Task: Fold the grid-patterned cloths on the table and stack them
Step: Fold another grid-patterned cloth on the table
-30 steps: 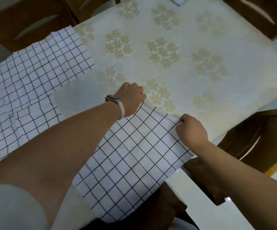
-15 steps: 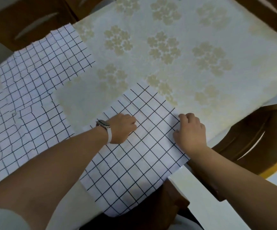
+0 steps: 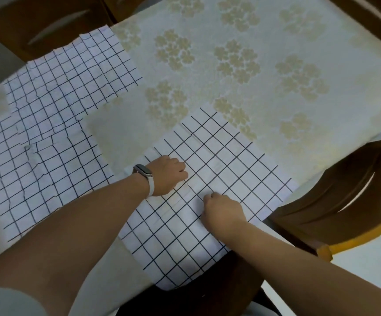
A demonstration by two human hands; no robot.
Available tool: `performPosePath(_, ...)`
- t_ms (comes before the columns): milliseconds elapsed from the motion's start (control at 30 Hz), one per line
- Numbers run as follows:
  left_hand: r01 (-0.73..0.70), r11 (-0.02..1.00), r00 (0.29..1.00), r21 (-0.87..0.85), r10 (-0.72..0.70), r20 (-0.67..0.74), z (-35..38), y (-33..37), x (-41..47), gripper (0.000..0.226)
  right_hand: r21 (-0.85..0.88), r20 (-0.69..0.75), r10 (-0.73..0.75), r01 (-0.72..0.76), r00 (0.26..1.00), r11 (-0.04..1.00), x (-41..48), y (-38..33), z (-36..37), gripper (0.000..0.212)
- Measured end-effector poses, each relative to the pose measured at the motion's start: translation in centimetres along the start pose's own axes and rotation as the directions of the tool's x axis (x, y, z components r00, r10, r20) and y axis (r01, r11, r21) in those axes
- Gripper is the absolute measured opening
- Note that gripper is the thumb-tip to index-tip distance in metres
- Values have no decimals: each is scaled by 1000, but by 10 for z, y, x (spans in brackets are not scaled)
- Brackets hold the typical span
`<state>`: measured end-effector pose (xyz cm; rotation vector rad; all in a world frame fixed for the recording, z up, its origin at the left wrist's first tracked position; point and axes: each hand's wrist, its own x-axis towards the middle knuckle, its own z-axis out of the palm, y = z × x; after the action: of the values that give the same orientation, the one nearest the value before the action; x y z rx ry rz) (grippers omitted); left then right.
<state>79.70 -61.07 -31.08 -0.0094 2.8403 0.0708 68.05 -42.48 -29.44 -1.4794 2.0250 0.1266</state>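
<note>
Cloth with the black grid (image 3: pixel 226 160) lies flat before me at the near edge of the table (image 3: pixel 207 71), its near corner hanging over the rim. My left hand (image 3: pixel 167 174), with a watch (image 3: pixel 145 171) on the wrist, rests on the cloth's left part. My right hand (image 3: pixel 222 212) sits near its middle. Both are curled, knuckles up; I cannot tell whether either pinches fabric, since the fingertips are hidden. More grid cloths (image 3: pixel 55 124) lie overlapping and creased to my left, apart from this one. A wooden chair (image 3: pixel 344 201) stands at my right.
</note>
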Motion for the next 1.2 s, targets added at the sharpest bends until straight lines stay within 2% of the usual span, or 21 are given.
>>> performPosePath(200, -51, 997, 997, 51, 53, -49, 8, -1, -4, 32, 25, -48, 135, -134, 990, 991, -4, -10, 18, 36)
performPosePath(367, -44, 997, 998, 71, 47, -51, 17, -2, -1, 29, 94, -60, 201, -195, 978, 976, -7, -12, 24, 31)
performPosePath(500, -21, 995, 1000, 96, 20, 5, 16, -1, 1, 22, 142, -65, 252, -241, 966, 960, -8, -14, 25, 26)
performPosePath(667, -12, 998, 999, 64, 15, -40, 12, -1, -14, 28, 134, -150, 241, -222, 959, 966, -15, -10, 25, 22)
performPosePath(767, 7, 999, 1000, 41, -7, -20, 13, -2, -24, 28, 91, -297, 178, -158, 938, 983, -19, -7, 25, 14)
performPosePath(867, 47, 999, 997, 20, -45, -66, 13, 2, -23, 29, 11, -309, 104, -106, 945, 994, -23, -9, 22, 33)
performPosePath(967, 56, 998, 988, -5, -56, -142, 12, 4, -15, 39, 29, -303, 91, -86, 949, 996, -27, -9, 21, 34)
performPosePath(1067, 0, 999, 994, 54, 6, -111, 12, 4, -6, 27, 52, -302, 113, -102, 946, 993, -26, -8, 19, 23)
performPosePath(1133, 8, 999, 996, 36, -4, -94, 10, 3, -4, 30, 89, -290, 135, -113, 947, 990, -24, -4, 23, 8)
performPosePath(1200, 42, 999, 995, -17, -43, -90, 8, 7, -3, 33, 147, -242, 176, -143, 954, 979, -24, -3, 23, 5)
